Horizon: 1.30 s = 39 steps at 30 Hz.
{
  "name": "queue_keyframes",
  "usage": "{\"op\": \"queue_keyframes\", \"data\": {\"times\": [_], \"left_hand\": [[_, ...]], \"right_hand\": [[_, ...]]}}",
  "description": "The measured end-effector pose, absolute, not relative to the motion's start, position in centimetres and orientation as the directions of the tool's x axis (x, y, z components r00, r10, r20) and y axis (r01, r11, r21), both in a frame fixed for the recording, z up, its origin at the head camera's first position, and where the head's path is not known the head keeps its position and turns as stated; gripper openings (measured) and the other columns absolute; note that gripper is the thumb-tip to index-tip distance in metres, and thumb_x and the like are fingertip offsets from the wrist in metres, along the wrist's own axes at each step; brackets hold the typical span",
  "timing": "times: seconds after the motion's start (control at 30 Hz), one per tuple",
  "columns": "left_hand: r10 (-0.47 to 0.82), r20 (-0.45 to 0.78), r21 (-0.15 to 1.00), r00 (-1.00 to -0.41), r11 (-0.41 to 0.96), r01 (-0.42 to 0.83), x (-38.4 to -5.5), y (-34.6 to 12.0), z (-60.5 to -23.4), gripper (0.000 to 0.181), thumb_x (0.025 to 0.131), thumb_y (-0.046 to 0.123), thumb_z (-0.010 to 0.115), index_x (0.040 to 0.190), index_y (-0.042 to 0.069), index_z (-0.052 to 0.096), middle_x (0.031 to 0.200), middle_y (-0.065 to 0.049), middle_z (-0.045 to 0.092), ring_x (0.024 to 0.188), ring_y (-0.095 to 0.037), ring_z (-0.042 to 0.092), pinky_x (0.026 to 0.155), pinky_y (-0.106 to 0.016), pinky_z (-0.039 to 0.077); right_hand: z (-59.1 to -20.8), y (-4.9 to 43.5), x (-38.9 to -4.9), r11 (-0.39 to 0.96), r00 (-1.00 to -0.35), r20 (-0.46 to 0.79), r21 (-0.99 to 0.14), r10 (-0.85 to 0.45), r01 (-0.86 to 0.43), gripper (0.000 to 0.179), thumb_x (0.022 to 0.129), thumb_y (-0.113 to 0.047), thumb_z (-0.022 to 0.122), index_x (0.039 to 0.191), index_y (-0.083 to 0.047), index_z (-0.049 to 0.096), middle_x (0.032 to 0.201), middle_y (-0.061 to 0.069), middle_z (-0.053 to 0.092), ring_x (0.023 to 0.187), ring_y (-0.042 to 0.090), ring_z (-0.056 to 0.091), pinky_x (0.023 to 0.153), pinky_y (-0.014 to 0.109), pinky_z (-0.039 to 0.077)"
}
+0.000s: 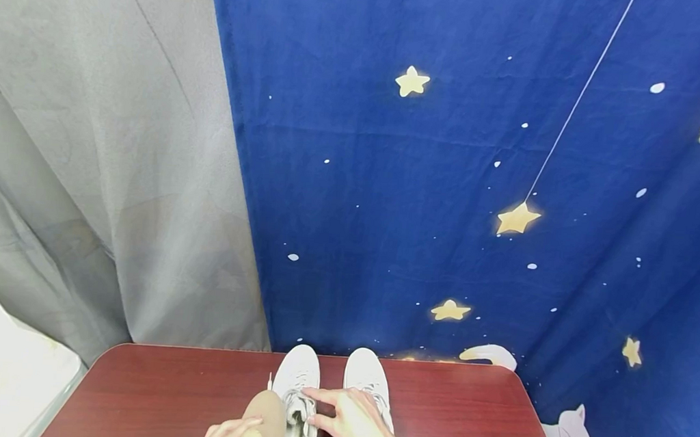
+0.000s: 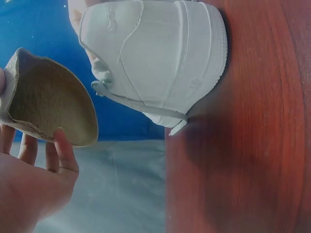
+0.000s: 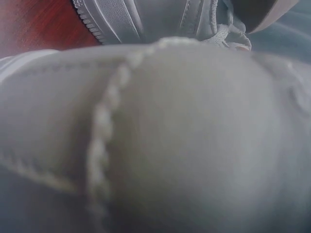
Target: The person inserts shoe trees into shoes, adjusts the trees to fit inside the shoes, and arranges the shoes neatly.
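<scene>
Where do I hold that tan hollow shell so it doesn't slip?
Probably pinch the tan shell by its thin rim, coming from the near side, as the left hand does. The edge runs round a hollow, so fingers can hook over it; the far end is smooth and rounded, with less to grab.

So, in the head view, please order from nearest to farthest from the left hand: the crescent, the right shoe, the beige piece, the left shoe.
1. Beige piece: held in the left hand.
2. Left shoe: just right of the beige piece.
3. Right shoe: on the left shoe's right side.
4. Crescent: farther right still, on the blue curtain.
</scene>
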<state>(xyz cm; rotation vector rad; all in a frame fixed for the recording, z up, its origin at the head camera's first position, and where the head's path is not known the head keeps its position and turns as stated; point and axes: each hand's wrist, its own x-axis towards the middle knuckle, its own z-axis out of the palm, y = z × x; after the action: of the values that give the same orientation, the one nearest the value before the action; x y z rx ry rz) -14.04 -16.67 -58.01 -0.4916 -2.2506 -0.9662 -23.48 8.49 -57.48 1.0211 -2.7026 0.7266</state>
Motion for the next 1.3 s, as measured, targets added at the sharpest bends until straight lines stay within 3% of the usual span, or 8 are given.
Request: {"op": "queue_keyframes", "data": {"times": [0.1,0.17,0.33,0.43,0.53,0.77,1.07,1.3], "left_hand": [[0.177,0.711,0.445,-0.680,0.635,0.631,-14.3,-17.1,-58.3,0.060,0.055,0.022,0.084,0.111,0.021,0.064,0.106,0.011,0.062,0.094,-0.002,0.051,0.087,-0.009,0.023],[0.204,0.717,0.428,-0.667,0.627,0.651,-14.3,-17.3,-58.5,0.060,0.057,0.023,0.083,0.113,0.021,0.063,0.108,0.012,0.061,0.096,0.000,0.050,0.087,-0.009,0.022],[0.213,0.746,0.405,-0.631,0.607,0.684,-14.3,-17.1,-58.7,0.059,0.057,0.018,0.079,0.114,0.021,0.062,0.108,0.011,0.061,0.094,0.000,0.050,0.084,-0.009,0.025],[0.226,0.776,0.375,-0.588,0.585,0.719,-14.4,-16.8,-58.7,0.057,0.057,0.016,0.073,0.114,0.020,0.062,0.108,0.009,0.060,0.091,-0.003,0.051,0.084,-0.011,0.027],[0.207,0.792,0.365,-0.575,0.595,0.717,-14.2,-16.3,-58.7,0.057,0.058,0.015,0.071,0.113,0.022,0.062,0.106,0.010,0.060,0.088,-0.003,0.052,0.082,-0.010,0.027],[0.196,0.828,0.327,-0.525,0.593,0.736,-14.3,-15.5,-59.3,0.051,0.058,0.013,0.069,0.108,0.020,0.065,0.097,0.006,0.063,0.082,-0.003,0.054,0.080,-0.009,0.030],[0.187,0.865,0.288,-0.466,0.576,0.765,-14.9,-15.4,-61.6,0.044,0.059,0.013,0.065,0.103,0.017,0.068,0.097,0.007,0.065,0.078,-0.002,0.053,0.071,-0.012,0.033],[0.207,0.880,0.255,-0.428,0.555,0.792,-15.0,-15.2,-61.3,0.042,0.060,0.014,0.063,0.102,0.016,0.068,0.100,0.009,0.064,0.079,0.000,0.052,0.069,-0.012,0.033]], "right_hand": [[-57.5,8.5,-23.5,0.645,-0.742,0.329,-0.366,-0.584,-0.670,0.039,0.081,-0.052,0.059,0.119,-0.050,0.053,0.098,-0.025,0.063,0.078,-0.008,0.057,0.058,0.018,0.044],[-57.6,8.6,-23.5,0.646,-0.739,0.332,-0.360,-0.586,-0.674,0.037,0.081,-0.052,0.059,0.118,-0.050,0.054,0.103,-0.027,0.061,0.083,-0.008,0.057,0.060,0.018,0.045],[-57.6,8.5,-23.5,0.645,-0.739,0.329,-0.360,-0.588,-0.674,0.037,0.080,-0.050,0.061,0.116,-0.049,0.055,0.084,-0.025,0.063,0.061,-0.008,0.049,0.050,0.015,0.036],[-57.5,8.4,-23.5,0.646,-0.740,0.330,-0.361,-0.586,-0.673,0.037,0.079,-0.050,0.063,0.115,-0.048,0.056,0.067,-0.026,0.056,0.052,-0.005,0.039,0.046,0.015,0.030],[-57.5,8.4,-23.5,0.646,-0.743,0.327,-0.367,-0.584,-0.670,0.038,0.078,-0.049,0.063,0.115,-0.048,0.055,0.061,-0.026,0.049,0.051,-0.005,0.037,0.045,0.015,0.029],[-57.4,8.5,-23.5,0.647,-0.740,0.334,-0.359,-0.584,-0.673,0.038,0.079,-0.049,0.063,0.116,-0.047,0.056,0.075,-0.025,0.060,0.056,-0.007,0.042,0.049,0.016,0.034],[-57.3,8.4,-23.3,0.649,-0.739,0.341,-0.354,-0.581,-0.674,0.038,0.078,-0.048,0.064,0.115,-0.047,0.056,0.075,-0.024,0.061,0.055,-0.006,0.040,0.049,0.016,0.033],[-57.2,8.4,-23.3,0.649,-0.739,0.339,-0.354,-0.582,-0.673,0.038,0.078,-0.048,0.064,0.116,-0.047,0.056,0.076,-0.023,0.062,0.055,-0.007,0.041,0.049,0.016,0.033]]}}
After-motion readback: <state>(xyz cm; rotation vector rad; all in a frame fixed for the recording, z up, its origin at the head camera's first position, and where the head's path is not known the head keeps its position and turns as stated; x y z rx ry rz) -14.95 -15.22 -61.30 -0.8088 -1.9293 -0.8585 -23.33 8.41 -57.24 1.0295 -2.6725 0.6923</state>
